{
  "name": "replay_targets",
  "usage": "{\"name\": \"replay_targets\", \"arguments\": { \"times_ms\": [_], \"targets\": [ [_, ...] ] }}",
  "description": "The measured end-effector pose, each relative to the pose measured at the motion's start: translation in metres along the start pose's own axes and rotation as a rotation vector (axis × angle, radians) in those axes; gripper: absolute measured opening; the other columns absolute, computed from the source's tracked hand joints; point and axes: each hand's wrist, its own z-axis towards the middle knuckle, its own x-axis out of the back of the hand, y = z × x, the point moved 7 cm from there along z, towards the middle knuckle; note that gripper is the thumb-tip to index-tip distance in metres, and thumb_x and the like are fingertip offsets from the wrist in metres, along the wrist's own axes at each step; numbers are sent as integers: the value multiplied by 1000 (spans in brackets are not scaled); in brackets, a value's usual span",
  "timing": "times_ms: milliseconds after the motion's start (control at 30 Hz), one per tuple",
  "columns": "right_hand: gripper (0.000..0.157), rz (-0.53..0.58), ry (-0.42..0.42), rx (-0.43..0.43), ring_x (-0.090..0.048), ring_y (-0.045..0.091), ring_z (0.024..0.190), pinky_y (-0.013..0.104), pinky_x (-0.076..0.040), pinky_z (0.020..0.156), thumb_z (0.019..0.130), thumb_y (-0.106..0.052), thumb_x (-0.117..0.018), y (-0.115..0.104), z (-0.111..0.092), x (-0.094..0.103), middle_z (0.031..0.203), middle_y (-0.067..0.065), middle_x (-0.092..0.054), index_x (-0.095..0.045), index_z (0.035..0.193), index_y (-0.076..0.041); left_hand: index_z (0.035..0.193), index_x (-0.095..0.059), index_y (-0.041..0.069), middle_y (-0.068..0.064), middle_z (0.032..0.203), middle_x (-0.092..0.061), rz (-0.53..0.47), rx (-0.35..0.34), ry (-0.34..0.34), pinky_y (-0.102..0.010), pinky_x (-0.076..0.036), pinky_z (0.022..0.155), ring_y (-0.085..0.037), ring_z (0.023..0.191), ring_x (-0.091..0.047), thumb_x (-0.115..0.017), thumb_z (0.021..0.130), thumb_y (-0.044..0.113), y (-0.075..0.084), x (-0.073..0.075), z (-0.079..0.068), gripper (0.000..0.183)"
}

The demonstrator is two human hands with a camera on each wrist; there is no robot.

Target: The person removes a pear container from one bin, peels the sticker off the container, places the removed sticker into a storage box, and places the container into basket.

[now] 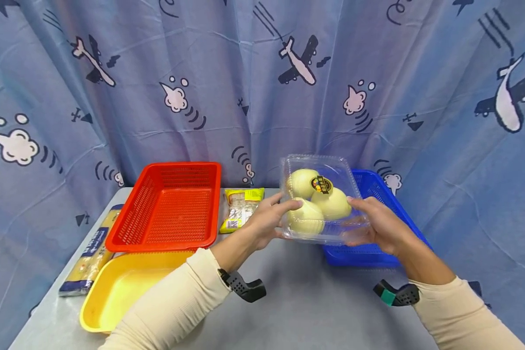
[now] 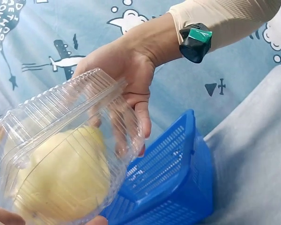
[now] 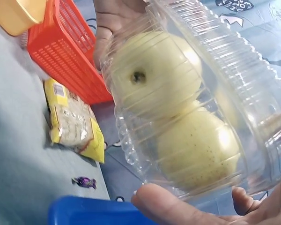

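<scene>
A clear plastic clamshell box [image 1: 339, 167] with three pale yellow, pear-like fruits [image 1: 334, 204] inside is held up above the table, tilted. A dark round sticker [image 1: 322, 184] marks its lid. My left hand [image 1: 269, 216] grips the box's left side, thumb over the front. At the opposite side my right hand [image 1: 378, 223] holds it, with the thumb near the lid edge and fingers underneath. Behind and below the box, a blue basket [image 1: 389, 194] is partly hidden. In the right wrist view, speckled skin and one dark fruit end [image 3: 138, 76] show through the plastic.
On the left stand a red basket [image 1: 179, 218] and a yellow basin [image 1: 127, 287]. A long yellow-and-blue packet [image 1: 92, 253] lies beside them. A yellow-and-clear bag [image 1: 241, 209] lies at the back, and a small purple wrapped candy [image 3: 85, 182] nearby. A patterned curtain [image 1: 227, 87] hangs behind.
</scene>
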Motion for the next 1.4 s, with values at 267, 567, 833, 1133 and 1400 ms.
{"name": "replay_targets", "arguments": {
  "times_ms": [267, 567, 833, 1133, 1400],
  "targets": [
    [49, -7, 4, 17, -64, 45, 93, 51, -54, 70, 100, -45, -48, 7, 2, -18, 127, 31, -33, -25, 113, -4, 153, -27, 14, -15, 153, -25, 14, -16, -4, -58, -40, 95, -47, 130, -34, -73, 83, 31, -3, 18, -12, 85],
    [47, 20, 12, 15, -66, 42, 87, 49, -55, 70, 100, -43, -49, 20, 6, -35, 122, 29, -38, -27, 112, -3, 153, -29, 15, -15, 153, -26, -2, -36, 19, -51, -46, 91, -47, 124, -41, -73, 83, 26, -12, 35, -21, 82],
    [46, 33, 41, 17, -65, 39, 89, 50, -55, 70, 100, -40, -50, 33, 9, -49, 121, 29, -37, -27, 111, -3, 152, -33, 17, -20, 142, -39, -19, -45, 36, -47, -49, 86, -46, 118, -47, -73, 84, 23, -24, 50, -27, 79],
    [36, 25, 89, 27, -67, 36, 80, 47, -56, 63, 100, -33, -51, 51, 12, -63, 110, 22, -43, -30, 104, -3, 152, -30, 12, -23, 139, -37, -39, -40, 64, -45, -50, 85, -38, 116, -49, -72, 84, 20, -39, 65, -37, 80],
    [31, 33, 149, 16, -67, 30, 69, 41, -56, 56, 99, -28, -52, 74, 19, -73, 99, 16, -48, -33, 100, -4, 150, -34, 9, -21, 152, -24, -3, -23, 137, -55, -33, 103, -40, 128, -36, -71, 82, 17, -59, 79, -41, 79]
  ]
}}
